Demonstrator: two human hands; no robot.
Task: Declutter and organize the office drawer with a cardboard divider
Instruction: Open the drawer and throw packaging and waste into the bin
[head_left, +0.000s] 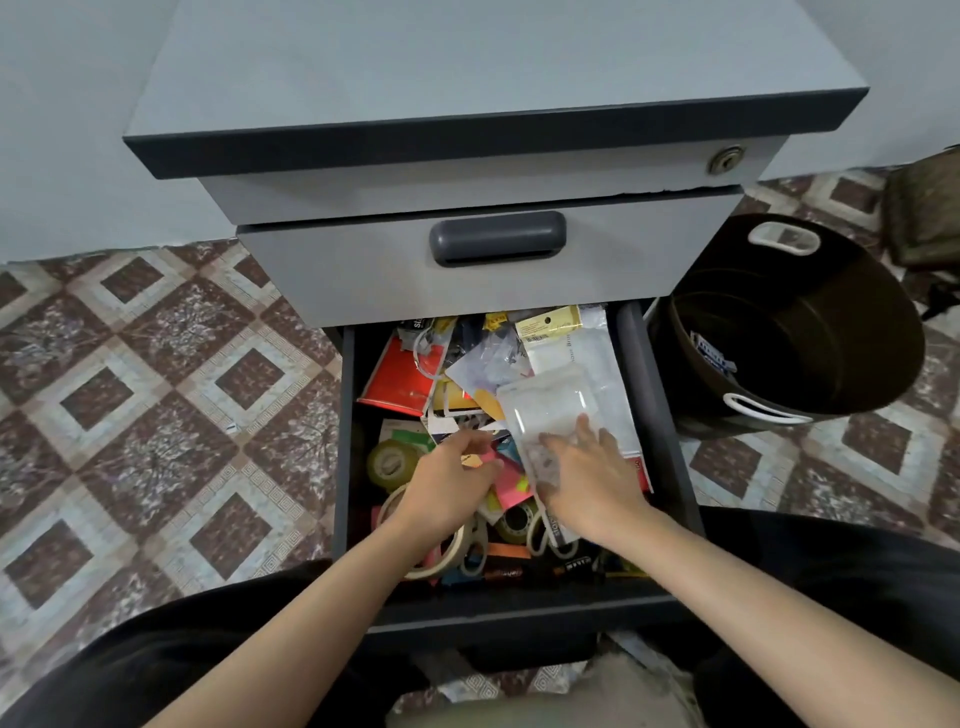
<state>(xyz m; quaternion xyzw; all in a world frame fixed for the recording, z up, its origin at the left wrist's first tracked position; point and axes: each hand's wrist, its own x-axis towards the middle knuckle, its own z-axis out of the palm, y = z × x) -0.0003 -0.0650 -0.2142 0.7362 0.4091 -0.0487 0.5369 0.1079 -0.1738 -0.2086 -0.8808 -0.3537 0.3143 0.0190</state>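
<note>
The lower drawer (652, 395) of a grey cabinet stands pulled open, packed with mixed stationery. My right hand (587, 478) holds a clear plastic blister pack (545, 405) by its near end, thumb on top, above the pile. My left hand (452, 478) reaches into the middle of the clutter, fingers curled among coloured sticky notes (511, 486); what it grips is hidden. Tape rolls (389, 462) lie at the drawer's left, a red booklet (402, 379) at the back left, and white scissors (540, 535) near the front. No cardboard divider is in view.
A dark round bin (795, 332) with white handles stands on the tiled floor right of the drawer, a few scraps inside. The shut upper drawer (493, 244) overhangs the back of the open one. My knees in black frame the drawer's front.
</note>
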